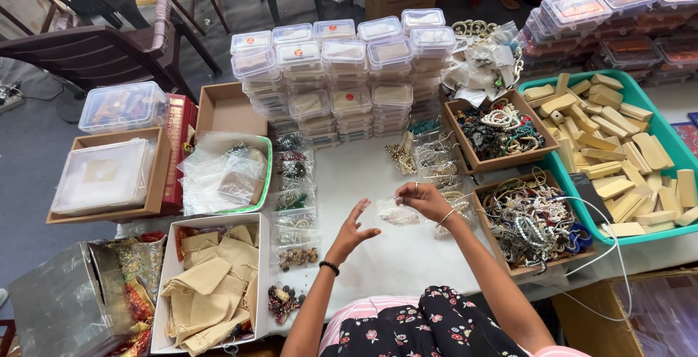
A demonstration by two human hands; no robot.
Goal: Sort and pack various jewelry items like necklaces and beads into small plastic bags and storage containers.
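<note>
Grey floor (29,182), 2 dark chairs (94,48), white table (363,175), daylight

Stacked boxes (342,73) behind pouch (396,214), trays (502,135) right

Glossy clear plastic pouch (396,214); matt cloth bags (211,284); glossy plastic boxes (342,73).

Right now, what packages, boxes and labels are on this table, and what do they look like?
Small clear bag: pinched by the right hand, pale beads inside.
Left hand: open, beside the bag.
Stacked clear plastic tubs: far centre, white labels on the lids.
White box: near left, beige cloth pouches inside.
Teal tray: right, wooden blocks.
Brown cardboard trays: centre right, tangled jewellery.
</note>
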